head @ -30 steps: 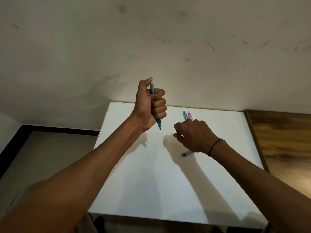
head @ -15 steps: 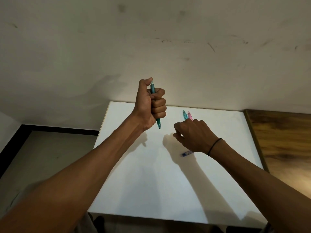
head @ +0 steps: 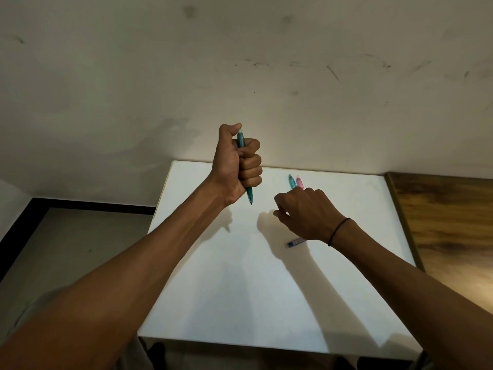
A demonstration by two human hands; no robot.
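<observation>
My left hand [head: 237, 166] is raised above the white table [head: 240, 289] and grips a teal pen [head: 249, 196] in a fist. The pen stands upright, tip down, with my thumb at its top end. My right hand [head: 306, 214] hovers low over the table's middle, palm down, fingers loosely curled with nothing seen in them. Just past its knuckles the ends of a second teal pen [head: 291, 181] and a pink pen [head: 299, 182] lie on the table. A blue pen [head: 295, 242] lies flat under my right wrist, only its end showing.
A wooden surface [head: 448, 225] adjoins the white table on the right. A scuffed wall [head: 240, 76] stands right behind the table. Grey floor with a dark skirting strip [head: 80, 206] lies to the left.
</observation>
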